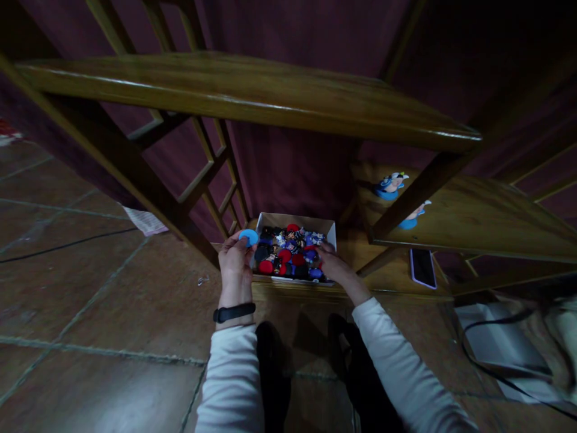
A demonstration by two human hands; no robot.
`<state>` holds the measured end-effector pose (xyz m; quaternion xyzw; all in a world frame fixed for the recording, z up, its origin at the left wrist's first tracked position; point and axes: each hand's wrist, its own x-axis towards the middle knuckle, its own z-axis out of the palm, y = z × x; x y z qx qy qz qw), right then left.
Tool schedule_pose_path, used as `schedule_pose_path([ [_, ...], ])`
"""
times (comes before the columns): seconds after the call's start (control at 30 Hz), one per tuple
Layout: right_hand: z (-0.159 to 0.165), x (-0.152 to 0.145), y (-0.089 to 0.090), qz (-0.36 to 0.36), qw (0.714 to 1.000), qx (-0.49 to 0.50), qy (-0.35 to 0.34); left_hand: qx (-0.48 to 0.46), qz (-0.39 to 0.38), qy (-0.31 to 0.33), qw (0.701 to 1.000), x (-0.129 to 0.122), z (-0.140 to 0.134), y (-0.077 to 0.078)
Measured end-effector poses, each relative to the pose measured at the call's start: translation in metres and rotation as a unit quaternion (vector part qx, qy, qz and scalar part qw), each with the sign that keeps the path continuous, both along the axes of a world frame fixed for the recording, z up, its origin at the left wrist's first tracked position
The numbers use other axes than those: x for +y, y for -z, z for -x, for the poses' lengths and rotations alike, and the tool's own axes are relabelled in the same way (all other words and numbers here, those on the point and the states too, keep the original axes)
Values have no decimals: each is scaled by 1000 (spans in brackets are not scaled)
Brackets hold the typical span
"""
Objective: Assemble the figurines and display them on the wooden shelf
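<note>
Blue disc (248, 237), round and smooth like plastic, sits pinched in the fingers (234, 243) of the left hand (235, 260), held at the near left corner of the cardboard box (295, 220) on the lowest shelf. Starting at the far left, the tiled floor (90, 288) looks reddish-brown with pale grout lines, a thin dark cable (67, 243) snakes across it, and a crumpled pale cloth (145, 221) lies by the shelf's slanted wooden leg (135, 180). On the left wrist, a black band (234, 313) above a pale long sleeve (232, 379). Moving to the middle, the open box is crammed with small figures (288, 255) in red, black, blue and purple; the light is too dim to make out single shapes, and no writing can be read. The right hand (332, 264) rests on the box's right side, fingers curled down among the figures; whether they grip one I cannot tell. Overhead, a glossy wooden shelf board (252, 96) spans the view. To the right, two blue-based figures (391, 185) stand on a middle shelf, one partly hidden behind a diagonal strut. Below them a phone (422, 267) lies flat, dark screen up, pale edge. Far right, a pale flat thing and a dark cord are cut off by the frame
</note>
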<state>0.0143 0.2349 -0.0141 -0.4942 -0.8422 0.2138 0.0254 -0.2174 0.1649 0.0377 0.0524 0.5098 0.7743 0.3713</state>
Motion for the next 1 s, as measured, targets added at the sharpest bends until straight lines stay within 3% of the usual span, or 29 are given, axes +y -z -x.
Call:
schedule_pose_path([
  [0.1, 1, 9, -2, -25, 998, 41, 36, -7, -5, -1, 1000, 0, 1, 0],
  [0.23, 16, 12, -6, -32, 998, 54, 18, -4, -3, -7, 1000, -1, 3, -2],
  [0.4, 65, 1, -10, -62, 987, 92, -117, -5, 9, -11, 1000, -1, 3, -3],
  [0.57, 112, -12, 1, -68, 963, 107, -236, 4, 7, -4, 1000, 0, 1, -2],
  [0.73, 108, -10, 6, -73, 972, 63, -216, 2, -7, -5, 1000, -2, 3, -2],
  [0.87, 96, -1, 0, -69, 985, 4, -158, -3, -2, -10, 1000, -3, 5, -1],
  [1.0, 107, -5, 1, -99, 987, -27, -121, -2, 3, -3, 1000, -1, 4, 1],
])
